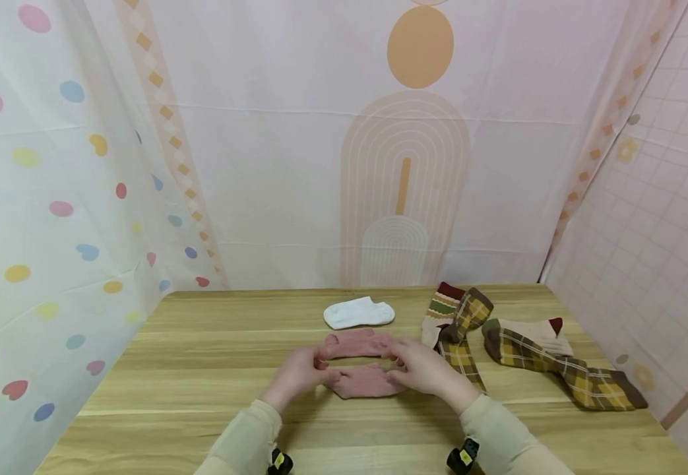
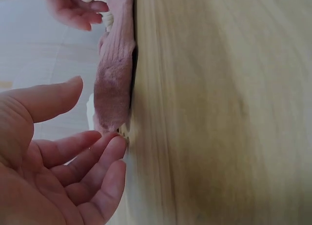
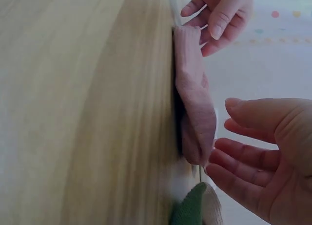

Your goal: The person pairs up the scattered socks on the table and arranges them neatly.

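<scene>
On the wood-grain tabletop [image 1: 213,369] lie a near pink knitted sock [image 1: 367,382] and, just beyond it, a far pink knitted sock [image 1: 355,344]. The left hand [image 1: 297,375] is at their left ends, the right hand [image 1: 429,371] at their right ends, both with thumb and fingers apart. A white low-cut fabric sock [image 1: 358,313] lies farther.

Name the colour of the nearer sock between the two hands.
The nearer sock is dusty pink, seen best in the head view.

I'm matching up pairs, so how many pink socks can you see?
2. The nearer pink sock lies between the left hand and right hand; the farther pink sock is just beyond it, before the white sock. Any layered underneath would be hidden.
</scene>
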Motion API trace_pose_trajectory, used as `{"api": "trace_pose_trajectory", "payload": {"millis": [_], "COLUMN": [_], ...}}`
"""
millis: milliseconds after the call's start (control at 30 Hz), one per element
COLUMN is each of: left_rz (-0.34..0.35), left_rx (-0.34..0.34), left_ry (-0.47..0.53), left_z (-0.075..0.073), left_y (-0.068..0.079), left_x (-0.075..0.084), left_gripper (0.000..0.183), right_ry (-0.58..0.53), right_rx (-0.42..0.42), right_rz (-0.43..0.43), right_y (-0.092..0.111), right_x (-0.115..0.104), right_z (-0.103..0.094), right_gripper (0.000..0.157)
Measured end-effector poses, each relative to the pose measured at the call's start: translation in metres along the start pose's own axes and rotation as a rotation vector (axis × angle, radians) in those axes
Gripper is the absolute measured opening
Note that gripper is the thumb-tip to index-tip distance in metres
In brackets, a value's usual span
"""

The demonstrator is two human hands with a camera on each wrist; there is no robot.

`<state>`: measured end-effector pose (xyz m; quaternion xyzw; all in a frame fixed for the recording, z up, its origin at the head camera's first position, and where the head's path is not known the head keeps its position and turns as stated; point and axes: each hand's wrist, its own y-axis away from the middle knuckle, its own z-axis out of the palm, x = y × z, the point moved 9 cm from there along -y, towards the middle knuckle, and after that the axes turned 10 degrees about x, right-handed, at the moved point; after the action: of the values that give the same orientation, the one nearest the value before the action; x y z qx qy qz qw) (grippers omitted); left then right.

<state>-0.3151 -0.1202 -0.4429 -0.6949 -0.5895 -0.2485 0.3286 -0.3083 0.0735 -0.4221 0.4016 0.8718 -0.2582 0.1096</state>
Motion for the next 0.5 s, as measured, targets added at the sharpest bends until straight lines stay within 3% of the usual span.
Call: {"api": "trace_pose_trajectory", "payload": {"millis": [167, 333, 500], "left_rz": [0.031, 0.109, 0.145], "left_rx": [-0.003, 0.004, -0.003], "left_ry": [-0.061, -0.118, -0.147], "left_z": [0.004, 0.006, 0.007], "left_y": [0.0, 0.001, 0.003], "left_x": [0.002, 0.009, 0.012], "left_gripper": [0.027, 0.03, 0.027], "right_ry": [0.082, 0.118, 0.142], "right_rx": [-0.002, -0.027, -0.043], "right_rz": [-0.03, -0.034, -0.036], "right_y": [0.001, 0.0, -0.001], "right_x": [-0.003, -0.002, -0.005], "right_z": [0.006, 0.014, 0.018], "right_gripper": [0.026, 0.03, 0.03]}}
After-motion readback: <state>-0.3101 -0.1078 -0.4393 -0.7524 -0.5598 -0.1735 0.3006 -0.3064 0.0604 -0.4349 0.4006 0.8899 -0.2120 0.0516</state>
